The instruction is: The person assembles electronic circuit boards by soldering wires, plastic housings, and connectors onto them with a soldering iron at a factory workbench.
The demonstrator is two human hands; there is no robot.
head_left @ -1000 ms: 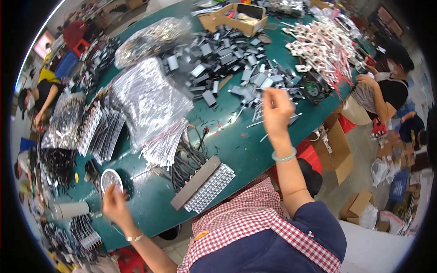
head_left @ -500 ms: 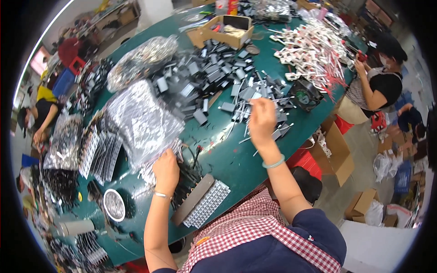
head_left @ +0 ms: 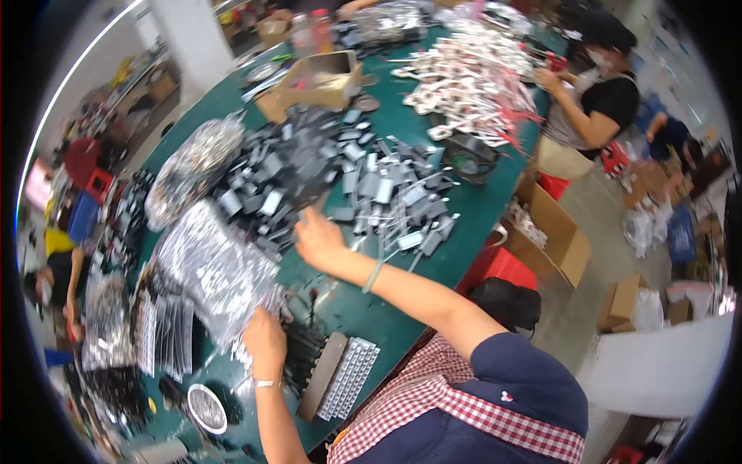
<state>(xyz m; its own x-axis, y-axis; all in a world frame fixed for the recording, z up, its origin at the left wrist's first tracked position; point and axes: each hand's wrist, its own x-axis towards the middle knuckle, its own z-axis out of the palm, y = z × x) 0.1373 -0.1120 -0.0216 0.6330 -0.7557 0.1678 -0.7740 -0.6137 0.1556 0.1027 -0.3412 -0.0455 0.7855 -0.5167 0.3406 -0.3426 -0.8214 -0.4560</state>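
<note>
Two bare hands worked over the green table, both with their fingers drawn in. The left hand had its fingers curled at the lower end of a clear plastic bag, where thin white strips poked out; whether it gripped any of them could not be told. The right hand had its fingers bunched, tips pointing at the near edge of a heap of dark grey blocks; what, if anything, sat between those tips was too blurred to tell. The bag lay to the left of the right hand, and a second pile of grey blocks with white sticks lay to its right. Green surface showed between the right forearm and a grey bar. The table's near edge ran under that forearm. A white cup stood left of the left wrist.
</note>
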